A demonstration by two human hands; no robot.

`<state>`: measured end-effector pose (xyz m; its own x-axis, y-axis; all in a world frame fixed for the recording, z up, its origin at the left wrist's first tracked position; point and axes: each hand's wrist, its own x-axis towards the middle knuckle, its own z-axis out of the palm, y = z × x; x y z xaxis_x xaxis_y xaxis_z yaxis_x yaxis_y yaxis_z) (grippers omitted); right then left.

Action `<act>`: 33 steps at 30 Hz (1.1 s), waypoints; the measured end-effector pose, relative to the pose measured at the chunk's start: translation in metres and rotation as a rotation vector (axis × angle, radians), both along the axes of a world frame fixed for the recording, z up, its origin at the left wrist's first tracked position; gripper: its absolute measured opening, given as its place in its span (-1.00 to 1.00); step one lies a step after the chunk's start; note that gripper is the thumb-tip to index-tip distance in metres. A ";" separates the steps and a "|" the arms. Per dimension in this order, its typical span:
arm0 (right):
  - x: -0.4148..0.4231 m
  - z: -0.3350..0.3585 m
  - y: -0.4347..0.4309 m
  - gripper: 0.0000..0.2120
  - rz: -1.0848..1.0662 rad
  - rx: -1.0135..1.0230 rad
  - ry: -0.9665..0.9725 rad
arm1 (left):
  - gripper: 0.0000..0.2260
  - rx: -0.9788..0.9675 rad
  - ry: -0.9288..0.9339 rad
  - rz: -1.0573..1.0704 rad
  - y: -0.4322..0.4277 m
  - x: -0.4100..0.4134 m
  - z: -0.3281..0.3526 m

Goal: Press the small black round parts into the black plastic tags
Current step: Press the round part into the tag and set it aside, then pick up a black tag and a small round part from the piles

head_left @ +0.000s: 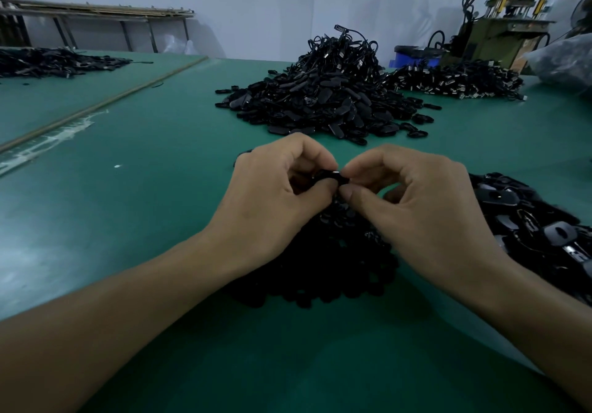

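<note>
Head view: left hand [272,195] and right hand [423,207] pinch a black tag [330,176] lying crosswise.

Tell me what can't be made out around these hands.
Head view:
Small black plastic piece: mostly covered by left hand and right hand; tag or round part unclear.
Dark heap of black parts under the wrists: shadowed, indistinct.
Heap of black plastic tags at right: cut by frame edge.

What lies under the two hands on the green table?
A heap of small black parts, below the left hand and right hand, which pinch a black piece. The hands hide the heap's middle.
</note>
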<state>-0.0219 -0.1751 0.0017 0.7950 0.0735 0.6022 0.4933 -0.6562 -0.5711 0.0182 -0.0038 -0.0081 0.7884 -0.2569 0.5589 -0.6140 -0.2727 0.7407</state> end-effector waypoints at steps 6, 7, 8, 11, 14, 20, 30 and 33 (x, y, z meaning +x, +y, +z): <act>0.008 -0.001 -0.009 -0.84 0.115 0.145 0.142 | -0.79 -0.076 0.155 -0.098 0.001 0.000 0.003; 0.009 -0.002 -0.010 -0.85 0.134 0.160 0.159 | -0.77 -0.078 0.172 -0.106 0.002 0.001 0.003; 0.010 -0.002 -0.011 -0.86 0.150 0.175 0.170 | -0.77 -0.084 0.189 -0.113 0.002 0.001 0.003; 0.012 -0.004 -0.013 -0.87 0.183 0.214 0.191 | -0.78 -0.119 0.241 -0.138 0.003 0.001 0.005; 0.012 -0.003 -0.013 -0.88 0.185 0.227 0.191 | -0.80 -0.147 0.278 -0.149 0.002 0.001 0.006; 0.009 0.002 -0.011 -0.90 0.129 0.217 0.183 | -0.81 -0.168 0.294 -0.160 0.002 0.001 0.006; 0.008 0.005 -0.007 -0.94 0.084 0.170 0.180 | -0.83 -0.167 0.268 -0.137 0.003 0.005 0.006; 0.008 0.006 -0.006 -0.91 0.083 0.144 0.167 | -0.81 -0.139 0.220 -0.112 0.005 0.007 0.006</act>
<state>-0.0142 -0.1814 0.0081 0.8795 0.0656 0.4714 0.4325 -0.5235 -0.7341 0.0256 0.0008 -0.0025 0.8655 -0.2825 0.4136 -0.4552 -0.0990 0.8849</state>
